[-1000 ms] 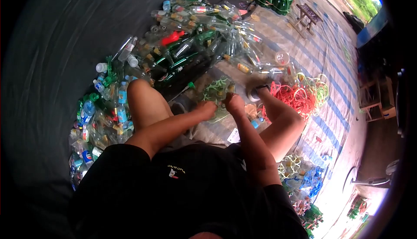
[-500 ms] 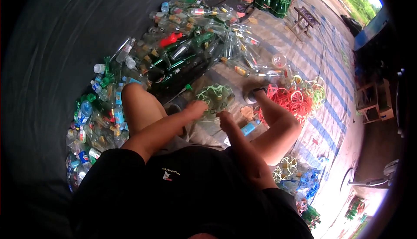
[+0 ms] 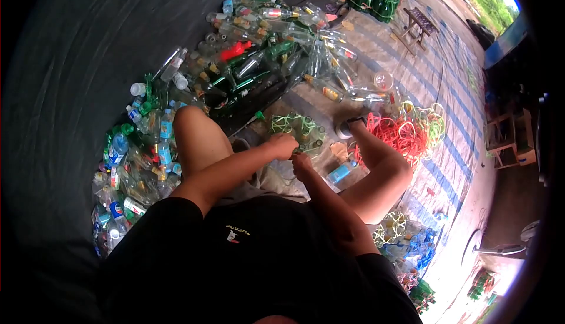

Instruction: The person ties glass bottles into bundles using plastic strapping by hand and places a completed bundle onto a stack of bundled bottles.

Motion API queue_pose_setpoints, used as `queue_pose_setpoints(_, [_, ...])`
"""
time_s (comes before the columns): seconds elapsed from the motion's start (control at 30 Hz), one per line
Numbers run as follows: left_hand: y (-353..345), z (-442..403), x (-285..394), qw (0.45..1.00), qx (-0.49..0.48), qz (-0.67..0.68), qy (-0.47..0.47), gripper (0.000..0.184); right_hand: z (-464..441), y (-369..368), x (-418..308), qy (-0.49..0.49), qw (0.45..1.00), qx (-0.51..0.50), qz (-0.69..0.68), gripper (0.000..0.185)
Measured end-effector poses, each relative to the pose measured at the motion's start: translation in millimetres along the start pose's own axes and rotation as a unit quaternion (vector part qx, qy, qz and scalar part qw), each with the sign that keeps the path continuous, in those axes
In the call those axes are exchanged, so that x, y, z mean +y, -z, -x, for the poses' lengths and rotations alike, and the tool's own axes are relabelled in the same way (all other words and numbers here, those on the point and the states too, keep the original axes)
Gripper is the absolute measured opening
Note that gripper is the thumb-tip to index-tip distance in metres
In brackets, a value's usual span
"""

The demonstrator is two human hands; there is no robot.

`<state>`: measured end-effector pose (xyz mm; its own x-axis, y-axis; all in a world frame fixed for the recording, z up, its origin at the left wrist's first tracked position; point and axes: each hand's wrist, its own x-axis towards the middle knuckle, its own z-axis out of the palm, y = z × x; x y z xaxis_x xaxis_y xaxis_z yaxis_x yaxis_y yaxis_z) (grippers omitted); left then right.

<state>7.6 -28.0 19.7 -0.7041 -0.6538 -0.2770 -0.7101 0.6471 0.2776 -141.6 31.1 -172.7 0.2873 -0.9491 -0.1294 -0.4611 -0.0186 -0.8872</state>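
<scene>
Between my legs stands a cluster of clear glass bottles (image 3: pixel 306 138) with a light green plastic strap (image 3: pixel 282 124) looped around their necks. My left hand (image 3: pixel 283 146) is closed at the near side of the cluster, its fingers pinched on the strap. Just below and to the right, my right hand (image 3: pixel 302 164) is also closed, almost touching the left, with a bit of green strap between them. The fingertips are small and partly hidden. A bottle with a blue label (image 3: pixel 339 173) lies beside my right hand.
Loose glass bottles (image 3: pixel 282 30) are heaped ahead, and plastic bottles (image 3: pixel 118 147) on the left. Red straps (image 3: pixel 394 138) pile up near my right foot. Bundled green bottles (image 3: pixel 376 3) and a small stool (image 3: pixel 419 24) stand farther off. Strapped bottles (image 3: pixel 406 241) sit at right.
My left hand has moved right and slightly down, meeting my right hand at the cluster's near side. The view has shifted slightly.
</scene>
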Motion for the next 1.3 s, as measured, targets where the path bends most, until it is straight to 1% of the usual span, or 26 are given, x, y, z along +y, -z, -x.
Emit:
queue_pose_setpoints(0.03, [-7.3, -2.8, -2.4, 1.000, -0.001, 0.001, 0.000, 0.020, 2.1, 1.3, -5.9, -0.006, 1.000, 0.003, -0.015, 0.022])
queue_pose_setpoints(0.07, [-14.8, -6.2, -5.5, 1.000, -0.018, 0.009, -0.001, 0.020, 7.9, 10.8, -32.7, -0.074, 0.994, 0.018, -0.075, 0.020])
queue_pose_setpoints(0.13, [-19.2, -8.7, -8.8, 0.999, -0.032, 0.018, -0.002, 0.019, 15.2, 27.9, -77.7, -0.140, 0.981, 0.033, -0.132, 0.024])
queue_pose_setpoints(0.17, [-18.2, -8.8, -11.3, 0.999, -0.026, 0.026, -0.004, 0.019, 15.9, 35.8, -96.3, -0.247, 0.948, 0.032, -0.198, 0.022])
queue_pose_setpoints(0.2, [-17.4, -9.6, -13.5, 0.999, -0.020, 0.034, -0.008, 0.018, 13.8, 39.5, -107.7, -0.350, 0.899, 0.032, -0.262, 0.021])
queue_pose_setpoints(0.23, [-19.7, -10.4, -15.0, 0.999, -0.017, 0.033, -0.013, 0.018, 10.5, 37.6, -108.3, -0.348, 0.900, 0.037, -0.260, 0.021])
queue_pose_setpoints(0.3, [-27.3, -15.1, -13.2, 1.000, 0.003, 0.018, -0.006, 0.017, 8.4, 31.1, -94.0, -0.300, 0.951, 0.055, -0.051, 0.038])
queue_pose_setpoints(0.37, [-15.6, -15.9, -6.9, 0.996, -0.041, 0.068, 0.038, 0.016, 1.9, 13.7, -67.5, -0.266, 0.954, 0.079, 0.115, 0.055])
queue_pose_setpoints(0.43, [-5.4, -13.1, -3.0, 0.996, -0.039, 0.077, 0.036, 0.016, 7.1, 17.9, -78.3, -0.222, 0.963, 0.089, 0.128, 0.060])
queue_pose_setpoints(0.5, [-25.4, -21.8, -11.6, 0.998, -0.043, 0.034, 0.031, 0.022, 15.5, 30.3, -103.9, -0.138, 0.974, 0.083, 0.162, 0.053])
queue_pose_setpoints(0.53, [-28.0, -26.1, -12.8, 0.998, -0.042, 0.033, 0.023, 0.022, 13.1, 29.1, -101.3, -0.143, 0.972, 0.089, 0.164, 0.053])
queue_pose_setpoints(0.6, [-29.5, -34.6, -11.6, 0.991, -0.128, -0.017, 0.046, 0.025, 8.4, 22.7, -89.4, -0.199, 0.966, 0.080, 0.142, 0.042])
queue_pose_setpoints(0.63, [-21.4, -34.1, -5.6, 0.991, -0.127, -0.018, 0.040, 0.025, 9.4, 22.6, -91.5, -0.202, 0.965, 0.085, 0.142, 0.042])
queue_pose_setpoints(0.7, [3.4, -27.7, 9.6, 0.984, -0.153, -0.050, 0.083, 0.026, 12.7, 24.3, -99.5, -0.215, 0.964, 0.112, 0.108, 0.032])
queue_pose_setpoints(0.73, [-14.0, -37.8, 1.4, 0.977, -0.153, -0.143, 0.037, 0.023, 9.1, 16.9, -81.8, -0.170, 0.967, 0.118, 0.150, 0.028])
queue_pose_setpoints(0.77, [-15.5, -37.5, -0.7, 0.978, -0.149, -0.144, 0.030, 0.023, 7.1, 17.5, -79.3, -0.173, 0.965, 0.125, 0.153, 0.028])
queue_pose_setpoints(0.83, [-18.1, -37.8, 1.2, 0.966, -0.097, -0.239, -0.034, 0.024, 7.6, 18.3, -73.2, -0.158, 0.969, 0.104, 0.160, 0.027])
queue_pose_setpoints(0.87, [0.3, -33.4, 11.4, 0.958, -0.133, -0.251, -0.024, 0.022, 8.0, 19.3, -70.2, -0.119, 0.969, 0.088, 0.199, 0.025])
queue_pose_setpoints(0.9, [3.8, -35.7, 11.8, 0.958, -0.133, -0.253, -0.026, 0.022, 8.0, 19.4, -67.7, -0.120, 0.969, 0.091, 0.199, 0.025])
queue_pose_setpoints(0.97, [9.2, -38.8, 7.2, 0.957, -0.156, -0.246, -0.015, 0.022, 6.0, 24.6, -77.3, -0.168, 0.973, 0.090, 0.129, 0.024])
queue_pose_setpoints(1.0, [10.8, -38.9, 5.8, 0.956, -0.156, -0.250, -0.013, 0.022, 4.8, 27.1, -81.9, -0.164, 0.974, 0.091, 0.127, 0.024])
queue_pose_setpoints(1.1, [14.2, -40.7, 5.9, 0.956, -0.121, -0.268, -0.009, 0.022, 2.1, 25.1, -73.6, -0.188, 0.978, 0.081, 0.033, 0.019])
queue_pose_setpoints(1.13, [10.7, -45.2, 2.6, 0.959, -0.128, -0.255, -0.012, 0.023, 0.2, 20.5, -56.8, -0.154, 0.985, 0.071, 0.028, 0.017])
queue_pose_setpoints(1.2, [14.6, -44.6, -0.7, 0.959, -0.144, -0.243, -0.010, 0.024, 2.5, 18.3, -50.9, -0.091, 0.988, 0.083, 0.089, 0.015])
queue_pose_setpoints(1.27, [25.5, -41.0, 1.1, 0.971, -0.105, -0.215, 0.002, 0.025, -2.0, 14.3, -33.5, -0.180, 0.978, 0.066, -0.080, 0.028])
queue_pose_setpoints(1.3, [26.4, -43.6, -0.6, 0.967, -0.139, -0.211, 0.009, 0.026, 11.3, 36.7, -81.3, -0.271, 0.949, 0.052, -0.151, 0.027])
